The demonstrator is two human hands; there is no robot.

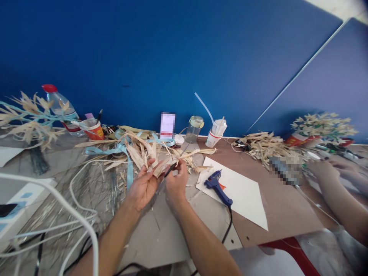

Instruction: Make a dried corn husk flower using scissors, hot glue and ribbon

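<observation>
My left hand [143,188] pinches a strip of dry, cream-coloured corn husk [161,167] between thumb and fingers. Close beside it, my right hand [176,182] is closed around a slim dark tool [169,171], which crosses in front of the husk; its exact kind is hard to make out. Just beyond both hands lies a loose heap of dry husks [136,151], with light-blue ribbon [130,168] trailing through it. A blue hot glue gun [217,188] rests on a white sheet [250,199] to the right of my right hand.
White cables [83,222] and a power strip [25,207] occupy the left side, near thin wires [113,191]. Along the blue partition stand a phone [167,124], a jar [194,130] and a paper cup [213,138]. At right, another person's hands [324,172] work near more husks [263,147].
</observation>
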